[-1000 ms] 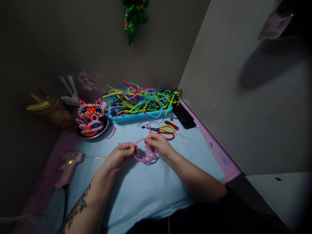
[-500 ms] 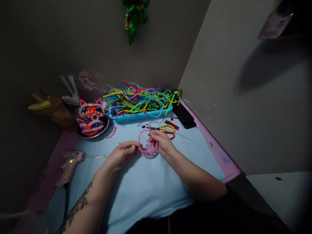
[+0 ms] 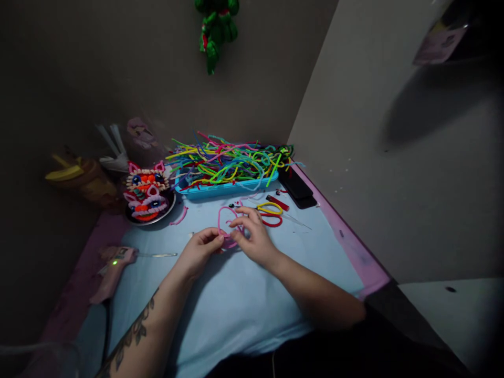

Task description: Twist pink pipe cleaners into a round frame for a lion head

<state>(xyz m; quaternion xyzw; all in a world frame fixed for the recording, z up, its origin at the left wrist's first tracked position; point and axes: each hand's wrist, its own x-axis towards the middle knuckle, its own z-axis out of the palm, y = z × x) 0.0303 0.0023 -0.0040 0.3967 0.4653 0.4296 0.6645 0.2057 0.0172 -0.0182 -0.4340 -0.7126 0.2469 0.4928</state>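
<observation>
A bent pink pipe cleaner shape [image 3: 219,220], made of curved loops, is held just above the blue cloth [image 3: 252,304]. My left hand [image 3: 201,251] pinches its lower left side between thumb and fingers. On the other side, my right hand [image 3: 256,237] has its fingers apart around the loops, partly covering them. Whether its fingertips touch the pipe cleaner I cannot tell. Just beyond my right hand lie scissors [image 3: 271,208] with one yellow and one red handle.
A blue tray [image 3: 224,191] heaped with colourful pipe cleaners stands at the back. Left of it, a bowl [image 3: 157,219] holds fuzzy animal-face figures. A pink glue gun [image 3: 114,275] with a lit green light lies at left. A red lighter [image 3: 277,202] and dark phone [image 3: 299,189] are at back right.
My left hand has closed on the pipe cleaner shape, which has shifted slightly left. My right hand has gone from a pinch to spread fingers around it.
</observation>
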